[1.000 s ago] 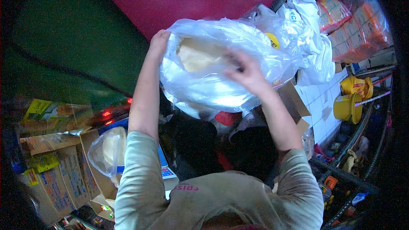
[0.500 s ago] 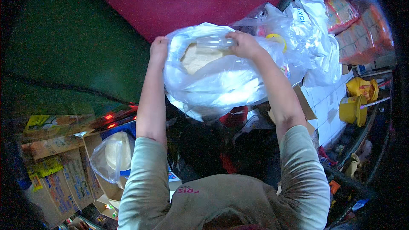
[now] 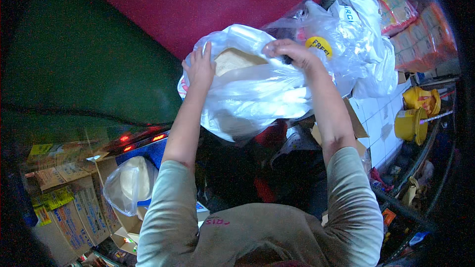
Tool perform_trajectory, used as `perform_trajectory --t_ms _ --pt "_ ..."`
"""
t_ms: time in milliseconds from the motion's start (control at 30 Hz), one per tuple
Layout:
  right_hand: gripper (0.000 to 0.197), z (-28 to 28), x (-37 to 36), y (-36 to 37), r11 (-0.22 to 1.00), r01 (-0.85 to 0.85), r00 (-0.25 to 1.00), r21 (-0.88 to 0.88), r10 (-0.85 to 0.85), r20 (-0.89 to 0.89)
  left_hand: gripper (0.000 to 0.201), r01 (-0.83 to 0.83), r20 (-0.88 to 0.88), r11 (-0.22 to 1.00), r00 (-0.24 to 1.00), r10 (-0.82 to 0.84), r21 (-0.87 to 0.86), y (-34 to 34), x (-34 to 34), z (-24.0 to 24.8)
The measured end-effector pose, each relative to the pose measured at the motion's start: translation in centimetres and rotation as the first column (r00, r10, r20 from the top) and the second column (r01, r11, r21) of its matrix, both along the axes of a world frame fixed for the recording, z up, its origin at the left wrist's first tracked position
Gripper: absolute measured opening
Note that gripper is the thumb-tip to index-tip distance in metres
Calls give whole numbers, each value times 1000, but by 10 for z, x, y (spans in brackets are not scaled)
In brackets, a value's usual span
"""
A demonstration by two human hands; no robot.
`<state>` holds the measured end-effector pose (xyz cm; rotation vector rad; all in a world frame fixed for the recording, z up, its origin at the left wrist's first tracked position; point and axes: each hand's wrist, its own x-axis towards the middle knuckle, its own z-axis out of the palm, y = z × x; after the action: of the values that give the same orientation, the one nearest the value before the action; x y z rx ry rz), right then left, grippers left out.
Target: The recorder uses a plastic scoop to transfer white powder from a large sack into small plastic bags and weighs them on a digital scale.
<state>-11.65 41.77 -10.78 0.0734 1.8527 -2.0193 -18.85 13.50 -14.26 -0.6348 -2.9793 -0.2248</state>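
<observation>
A large white plastic bag (image 3: 262,94) stands in front of me with its mouth gaping. Inside lies a pale cream, powdery-looking mass (image 3: 237,62); its exact kind I cannot tell. My left hand (image 3: 200,69) rests on the left side of the bag's mouth, fingers stretched and spread over the plastic. On the opposite side, my right hand (image 3: 292,52) has its fingers curled round the rim and pinches the film. The underside of the bag is out of sight.
Clear and white plastic bags (image 3: 366,39) crowd the far right beside wrapped packs (image 3: 425,39). Yellow buckets (image 3: 410,126) stand right. At left are a red-lit digital display (image 3: 143,142), a smaller bag of pale stuff (image 3: 134,180) and cardboard boxes (image 3: 81,207).
My left hand has let go of the left rim and moved right, fingers now spread on the plastic. The bag's mouth has narrowed. My right hand has shifted slightly right along the rim.
</observation>
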Motion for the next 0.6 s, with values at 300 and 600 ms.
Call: perform_trajectory --t_ms 300,600 --pt "47 4 -23 -4 644 370 888 669 -35 -458 27 -420 662 641 726 -186 642 -23 -32 13" --pt "48 61 78 -48 509 415 798 754 194 -570 24 -718 836 430 471 -280 548 -29 -47 2"
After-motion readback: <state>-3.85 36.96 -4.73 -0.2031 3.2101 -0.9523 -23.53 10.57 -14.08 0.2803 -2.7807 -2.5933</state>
